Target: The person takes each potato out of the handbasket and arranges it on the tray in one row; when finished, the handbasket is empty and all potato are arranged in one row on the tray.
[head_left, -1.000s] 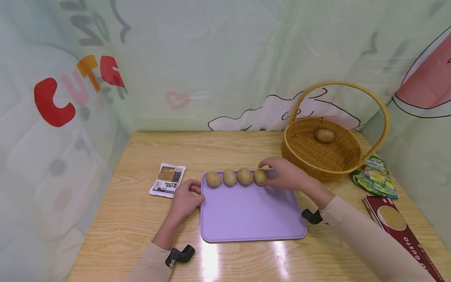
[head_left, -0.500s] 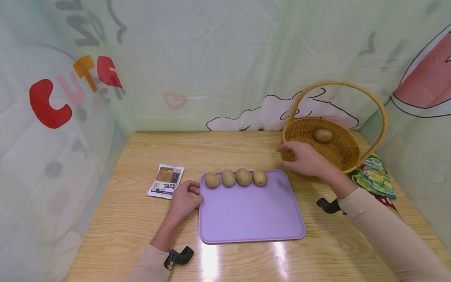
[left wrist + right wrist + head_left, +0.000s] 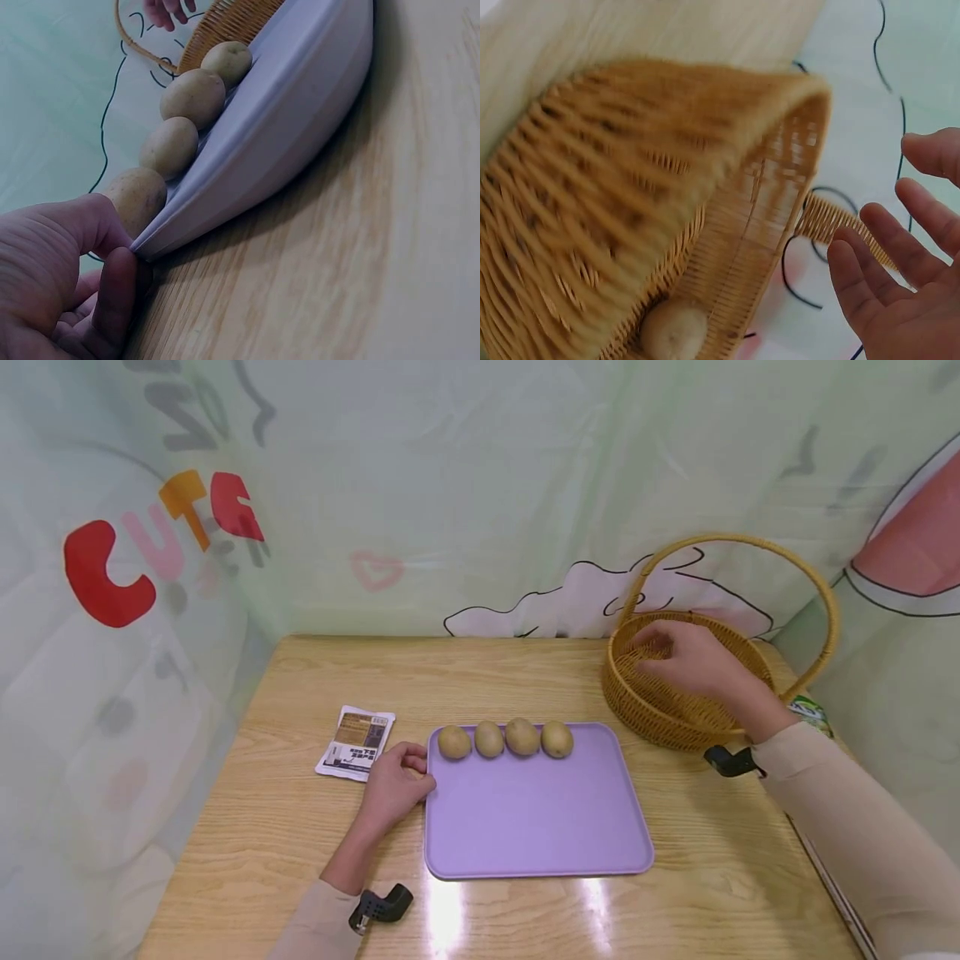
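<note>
A lilac tray lies on the table with several potatoes in a row along its far edge. My left hand pinches the tray's left rim between thumb and fingers, plainest in the left wrist view. Over the wicker basket hovers my right hand, its fingers spread and holding nothing. A single potato sits inside that basket in the right wrist view; in the head view the hand hides it.
A white and brown packet lies left of the tray. The basket's tall handle arches above the right hand. Right of the basket, a green packet is partly hidden by the right arm. A printed curtain hangs behind the table.
My right hand has let go of the rightmost potato on the tray and moved right and away to above the basket. The left hand has stayed at the tray's rim.
</note>
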A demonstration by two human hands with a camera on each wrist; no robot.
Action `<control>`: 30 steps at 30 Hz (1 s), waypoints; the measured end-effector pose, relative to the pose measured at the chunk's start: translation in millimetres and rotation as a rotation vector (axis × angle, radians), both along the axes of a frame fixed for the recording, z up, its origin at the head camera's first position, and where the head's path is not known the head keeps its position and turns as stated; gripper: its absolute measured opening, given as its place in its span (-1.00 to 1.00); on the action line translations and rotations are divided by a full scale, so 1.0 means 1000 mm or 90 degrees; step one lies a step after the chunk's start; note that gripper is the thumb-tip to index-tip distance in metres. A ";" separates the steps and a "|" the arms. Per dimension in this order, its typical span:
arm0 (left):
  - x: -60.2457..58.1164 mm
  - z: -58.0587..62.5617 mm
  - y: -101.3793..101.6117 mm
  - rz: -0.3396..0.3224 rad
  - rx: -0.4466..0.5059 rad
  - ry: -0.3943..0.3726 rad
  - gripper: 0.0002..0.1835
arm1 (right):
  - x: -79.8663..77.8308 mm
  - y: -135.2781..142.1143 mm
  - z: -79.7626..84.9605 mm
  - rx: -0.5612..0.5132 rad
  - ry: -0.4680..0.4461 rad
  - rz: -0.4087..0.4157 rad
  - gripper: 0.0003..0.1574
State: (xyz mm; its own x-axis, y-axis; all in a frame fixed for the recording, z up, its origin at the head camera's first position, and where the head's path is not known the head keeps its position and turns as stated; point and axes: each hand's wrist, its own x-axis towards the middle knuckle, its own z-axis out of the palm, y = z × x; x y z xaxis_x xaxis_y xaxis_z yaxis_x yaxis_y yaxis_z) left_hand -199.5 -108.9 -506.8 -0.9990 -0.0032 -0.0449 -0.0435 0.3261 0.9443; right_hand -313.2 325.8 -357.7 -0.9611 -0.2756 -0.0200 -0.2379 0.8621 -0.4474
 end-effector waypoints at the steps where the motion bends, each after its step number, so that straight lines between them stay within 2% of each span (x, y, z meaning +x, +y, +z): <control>1: 0.000 0.000 0.000 0.001 0.002 -0.001 -0.58 | -0.004 0.003 0.000 0.003 -0.002 -0.004 -0.47; 9: -0.004 -0.003 -0.001 0.002 0.008 -0.005 -0.58 | -0.036 0.031 -0.004 0.071 0.061 0.002 -0.46; 19: -0.002 -0.002 -0.002 0.007 -0.027 -0.009 -0.58 | -0.057 0.061 -0.014 0.084 -0.020 -0.033 -0.35; 25: -0.002 -0.002 -0.002 0.002 -0.033 -0.008 -0.58 | -0.067 0.076 -0.026 0.090 -0.038 -0.048 -0.32; 30: -0.004 0.000 -0.003 0.002 -0.043 0.004 -0.58 | -0.075 0.087 -0.033 0.090 -0.057 -0.048 -0.16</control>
State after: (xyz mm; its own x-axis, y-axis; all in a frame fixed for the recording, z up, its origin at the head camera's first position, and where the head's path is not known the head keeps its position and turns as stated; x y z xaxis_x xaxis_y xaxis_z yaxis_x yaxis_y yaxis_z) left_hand -203.1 -111.6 -506.7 -0.9992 -0.0086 -0.0388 -0.0391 0.3894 0.9202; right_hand -388.0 412.9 -391.0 -0.9714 -0.1917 -0.1404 -0.1351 0.9315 -0.3377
